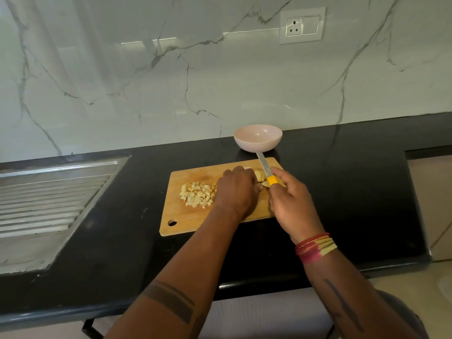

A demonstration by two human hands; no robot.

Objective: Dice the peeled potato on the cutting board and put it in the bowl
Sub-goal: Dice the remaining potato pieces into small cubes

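Potato dice (197,195) on wooden board (190,222), black counter (342,192), marble wall (171,81)

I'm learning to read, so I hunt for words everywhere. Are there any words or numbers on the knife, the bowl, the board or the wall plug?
None: no word, number or brand can be read anywhere.
Knife: plain blade and yellow handle.
Bowl: plain pink.
Cutting board: bare wood.
Wall socket: holes and a switch, no lettering visible.
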